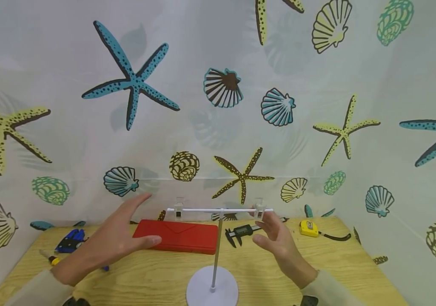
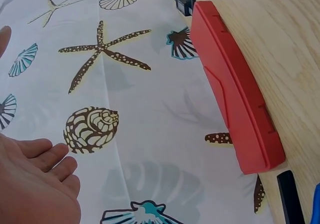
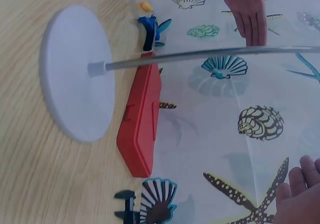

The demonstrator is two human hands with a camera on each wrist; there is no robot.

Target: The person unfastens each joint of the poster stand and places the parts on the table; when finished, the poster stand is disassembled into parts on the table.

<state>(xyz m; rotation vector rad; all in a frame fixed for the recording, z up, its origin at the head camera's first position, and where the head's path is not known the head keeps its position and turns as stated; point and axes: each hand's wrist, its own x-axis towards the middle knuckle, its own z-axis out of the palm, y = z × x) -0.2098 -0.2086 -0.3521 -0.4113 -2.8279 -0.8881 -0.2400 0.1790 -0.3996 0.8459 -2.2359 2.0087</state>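
Note:
A stand with a round white base (image 1: 198, 293), a thin metal pole (image 1: 218, 250) and a white crossbar (image 1: 202, 210) is between the hands. Clear clips (image 1: 178, 209) sit near both ends of the bar. My left hand (image 1: 114, 233) is held out left of the stand, thumb and fingers spread, holding nothing. My right hand (image 1: 280, 244) is beside the bar's right end, fingers loosely bent and thumb apart. Its fingertips lie close to the right clip (image 1: 260, 209); contact cannot be made out. In the right wrist view, the right hand (image 3: 302, 196) shows nothing in its grasp.
A red case (image 1: 179, 236) lies behind the stand. Digital calipers (image 1: 242, 230) and a yellow tape measure (image 1: 309, 228) are to the right. A blue-handled tool (image 1: 71, 241) and a yellow-and-black tool (image 1: 54, 260) lie left. A shell-patterned curtain (image 1: 202, 127) hangs behind the wooden table (image 1: 145, 280).

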